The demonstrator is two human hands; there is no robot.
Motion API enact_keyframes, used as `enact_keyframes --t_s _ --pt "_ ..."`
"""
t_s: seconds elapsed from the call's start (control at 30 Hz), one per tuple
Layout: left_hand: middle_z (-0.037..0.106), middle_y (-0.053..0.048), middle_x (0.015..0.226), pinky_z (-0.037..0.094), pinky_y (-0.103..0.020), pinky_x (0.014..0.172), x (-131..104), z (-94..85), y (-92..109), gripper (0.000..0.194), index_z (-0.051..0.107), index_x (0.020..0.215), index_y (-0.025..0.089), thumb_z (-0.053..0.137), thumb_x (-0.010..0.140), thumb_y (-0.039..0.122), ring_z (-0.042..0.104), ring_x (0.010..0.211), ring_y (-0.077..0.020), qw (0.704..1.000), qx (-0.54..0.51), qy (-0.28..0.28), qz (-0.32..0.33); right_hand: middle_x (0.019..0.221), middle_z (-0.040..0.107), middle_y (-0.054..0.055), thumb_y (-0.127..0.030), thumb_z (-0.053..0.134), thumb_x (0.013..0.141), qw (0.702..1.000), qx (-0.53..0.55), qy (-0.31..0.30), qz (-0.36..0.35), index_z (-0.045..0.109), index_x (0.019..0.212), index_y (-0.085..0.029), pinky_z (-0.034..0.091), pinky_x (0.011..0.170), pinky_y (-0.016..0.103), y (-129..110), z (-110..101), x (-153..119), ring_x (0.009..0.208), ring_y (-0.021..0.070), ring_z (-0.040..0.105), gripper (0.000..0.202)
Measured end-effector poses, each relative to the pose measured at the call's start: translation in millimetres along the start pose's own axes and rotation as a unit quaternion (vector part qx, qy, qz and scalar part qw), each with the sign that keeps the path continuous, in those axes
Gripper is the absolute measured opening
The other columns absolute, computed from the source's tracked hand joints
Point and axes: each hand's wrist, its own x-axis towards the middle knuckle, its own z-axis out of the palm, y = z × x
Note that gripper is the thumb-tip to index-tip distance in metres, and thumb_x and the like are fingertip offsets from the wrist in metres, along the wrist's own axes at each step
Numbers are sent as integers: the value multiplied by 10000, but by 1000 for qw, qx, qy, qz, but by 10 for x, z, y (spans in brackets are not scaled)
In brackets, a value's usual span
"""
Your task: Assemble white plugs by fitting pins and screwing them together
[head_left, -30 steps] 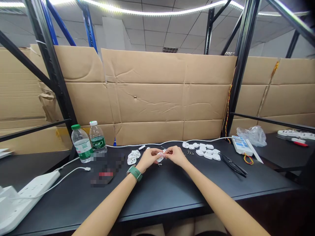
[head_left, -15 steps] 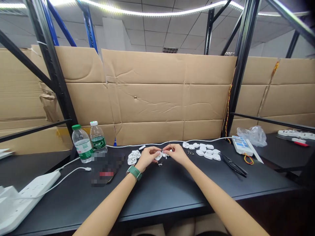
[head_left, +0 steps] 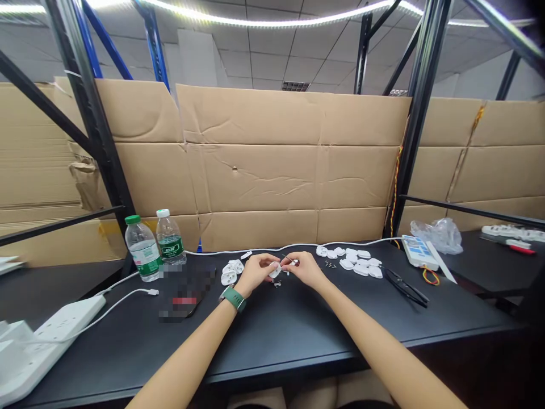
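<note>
Nearest to us, our two bare forearms run up over the front edge of the black table (head_left: 298, 335), the left one wearing a green watch (head_left: 233, 297). They meet at a small white plug part (head_left: 275, 271), which sits just above the table's middle and which we take as our landmark.

Our left hand (head_left: 255, 272) is curled around that part from its left, fingers closed on it. Our right hand (head_left: 304, 268) pinches something thin and small against the part's right side; the fingers are nearly shut, but what they hold is too tiny to name.

Compared with half a second ago, the hands have drawn slightly closer to us and the thin piece now points toward the part again, much as it did a second ago. We judge this as small fiddling at the same spot, with the fitting work still in hand.

Left of the part lie a few white plug halves (head_left: 230, 272), then a blurred dark patch and two water bottles (head_left: 155, 243). Right of it sits a cluster of white shells (head_left: 356, 261), a few screws, and black pliers (head_left: 406, 287). Behind it a white cable (head_left: 298, 246) runs along the cardboard wall (head_left: 272, 170). A white power strip (head_left: 46, 335) is cut off at the far left.
</note>
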Motion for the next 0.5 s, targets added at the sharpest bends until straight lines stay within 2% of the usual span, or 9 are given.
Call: enact_keyframes --t_s 0.27,0.5 --pt "739 -97 931 569 -253 557 4 4 -17 422 717 1004 163 702 750 500 694 887 -246 1000 13 -11 12 773 751 4 -216 685 773 1000 -10 2 -12 772 795 -217 457 691 249 18 37 -10 695 152 632 89" --pt "740 -112 925 568 -266 560 -1 8 10 433 728 1003 157 695 750 507 693 871 -253 999 28 -12 7 795 753 19 -194 655 808 998 -19 16 -50 764 793 -219 482 704 261 23 35 -18 732 169 658 113"
